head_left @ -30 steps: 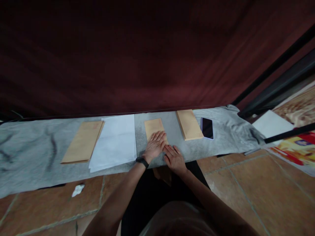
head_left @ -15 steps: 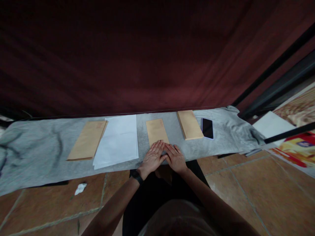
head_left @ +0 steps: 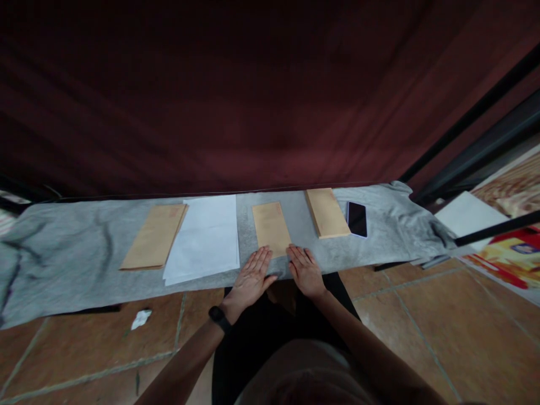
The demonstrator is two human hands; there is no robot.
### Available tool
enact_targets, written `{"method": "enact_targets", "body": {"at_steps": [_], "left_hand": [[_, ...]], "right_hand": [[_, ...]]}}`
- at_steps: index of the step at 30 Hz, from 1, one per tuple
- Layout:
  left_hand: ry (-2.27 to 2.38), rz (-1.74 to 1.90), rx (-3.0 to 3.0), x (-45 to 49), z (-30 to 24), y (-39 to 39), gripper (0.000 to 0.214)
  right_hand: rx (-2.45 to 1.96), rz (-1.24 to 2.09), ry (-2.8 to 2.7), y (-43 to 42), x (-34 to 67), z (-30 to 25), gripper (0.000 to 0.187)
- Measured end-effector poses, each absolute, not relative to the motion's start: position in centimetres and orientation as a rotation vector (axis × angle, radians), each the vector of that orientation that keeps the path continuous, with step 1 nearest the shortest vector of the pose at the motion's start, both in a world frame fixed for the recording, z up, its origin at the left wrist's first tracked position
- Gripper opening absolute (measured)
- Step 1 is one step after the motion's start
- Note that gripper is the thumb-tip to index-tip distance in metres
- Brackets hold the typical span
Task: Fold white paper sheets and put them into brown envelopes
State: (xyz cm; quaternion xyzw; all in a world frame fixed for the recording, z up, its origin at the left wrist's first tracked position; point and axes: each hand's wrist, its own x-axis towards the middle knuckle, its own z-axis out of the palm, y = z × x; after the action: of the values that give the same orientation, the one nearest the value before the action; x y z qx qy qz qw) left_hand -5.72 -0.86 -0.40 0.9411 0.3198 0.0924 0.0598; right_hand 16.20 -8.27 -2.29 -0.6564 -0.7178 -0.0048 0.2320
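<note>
A brown paper envelope [head_left: 272, 228] lies flat on the grey cloth in front of me, a faint red print at its upper right corner. My left hand [head_left: 253, 275] rests flat with its fingertips at the envelope's lower left corner, and a dark band [head_left: 219, 318] is on that wrist. At the lower right corner lie the outstretched fingertips of my right hand [head_left: 306, 273]. Neither hand grips anything. To the left are white paper sheets [head_left: 206, 239] and a small pile of brown envelopes [head_left: 154, 236]. A thicker stack of envelopes [head_left: 329, 214] sits to the right.
A phone [head_left: 356, 219] with a dark screen lies right of the thick stack. Grey cloth [head_left: 392, 219] covers the narrow table, backed by a dark red curtain [head_left: 253, 112]. White crumpled paper [head_left: 140, 319] is on the tiled floor; a red and yellow package [head_left: 512, 256] is far right.
My hands, which were touching over the envelope's lower edge, have moved apart to its two lower corners. The envelope's lower part is now uncovered.
</note>
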Motion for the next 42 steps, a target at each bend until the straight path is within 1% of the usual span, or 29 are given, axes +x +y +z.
{"method": "enact_targets", "body": {"at_steps": [6,12,16,19,28,35,42], "left_hand": [[1.002,0.321,2.868,-6.9,-0.3,-1.1,0.068],[1.009,0.358,2.935,-7.1,-0.6,-1.2,0.069],[1.006,0.361,2.981,-6.9,-0.6,-1.4,0.065],[1.015,0.373,2.985,-6.7,-0.5,-1.5,0.065],[1.044,0.43,2.94,-6.6,-0.1,-1.6,0.061],[1.073,0.453,2.946,-6.6,-0.5,-1.7,0.063],[1.071,0.398,2.947,-6.6,-0.5,-1.4,0.063]], "right_hand": [[-1.807,0.007,-1.959,-8.9,17.1,-2.2,0.049],[-1.784,0.097,-1.952,-8.6,17.0,-1.1,0.048],[-1.622,0.22,-2.119,-7.5,15.8,-0.3,0.047],[-1.539,0.251,-2.248,-6.1,15.2,-0.1,0.046],[-1.665,0.161,-2.405,0.1,15.7,-1.0,0.049],[-1.769,0.047,-2.357,4.5,15.4,-1.1,0.05],[-1.823,0.069,-2.298,8.2,15.7,-0.6,0.051]]}}
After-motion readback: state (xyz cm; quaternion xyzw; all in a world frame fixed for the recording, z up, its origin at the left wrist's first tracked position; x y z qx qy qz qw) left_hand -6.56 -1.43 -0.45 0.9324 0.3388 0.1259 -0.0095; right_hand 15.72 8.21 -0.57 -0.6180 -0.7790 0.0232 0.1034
